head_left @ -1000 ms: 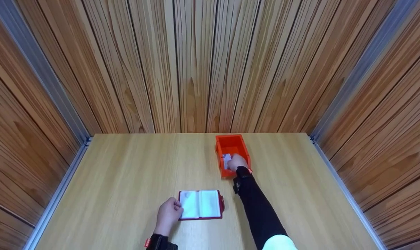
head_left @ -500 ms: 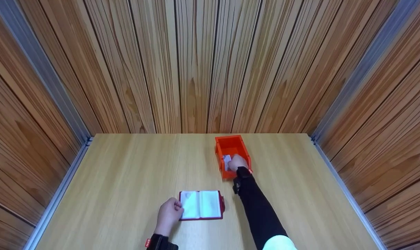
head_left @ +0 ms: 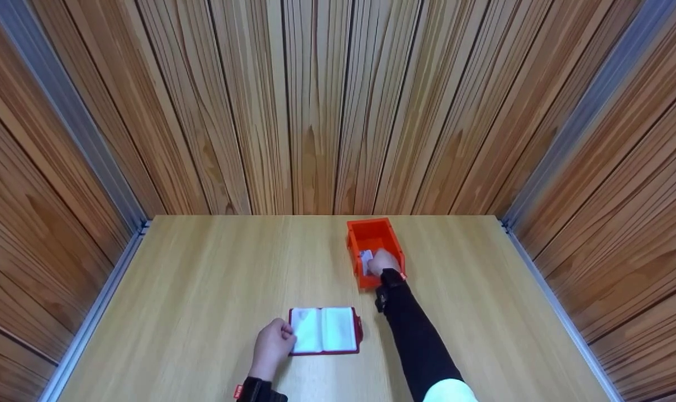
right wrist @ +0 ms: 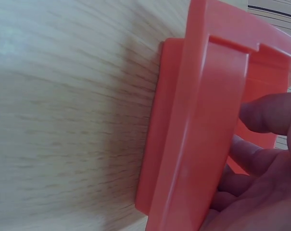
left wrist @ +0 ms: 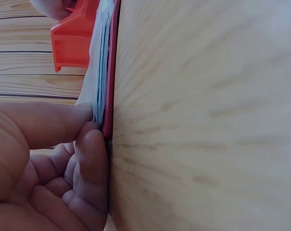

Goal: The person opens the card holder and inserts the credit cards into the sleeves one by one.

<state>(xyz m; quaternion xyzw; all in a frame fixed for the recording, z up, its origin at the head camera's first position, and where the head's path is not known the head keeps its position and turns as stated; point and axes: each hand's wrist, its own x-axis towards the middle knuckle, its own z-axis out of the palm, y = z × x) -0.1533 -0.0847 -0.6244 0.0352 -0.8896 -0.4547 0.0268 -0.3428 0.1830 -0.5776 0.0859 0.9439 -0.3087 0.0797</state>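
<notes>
A small red-covered album (head_left: 338, 330) lies spread on the table, its pale, glossy pages facing up. At its left edge my left hand (head_left: 274, 343) pinches the page edges (left wrist: 101, 77) between thumb and forefinger, low beside the red cover. Farther back and to the right, my right hand (head_left: 384, 261) reaches down into an orange bin (head_left: 370, 226). A pale card-like piece (head_left: 366, 258) shows in the bin, right at that hand's fingertips. In the right wrist view the bin's wall hides the fingertips, so I cannot tell whether they grip the piece.
The bin stands near the back edge of the light wooden table (head_left: 220, 268). Wood-plank walls (head_left: 310, 111) rise behind and on both sides, with metal strips along the corners. Bare tabletop lies left and right of the album.
Both hands stay almost where they were. The pale piece in the bin shows slightly lower in the head view, and the whole view has shifted very slightly.
</notes>
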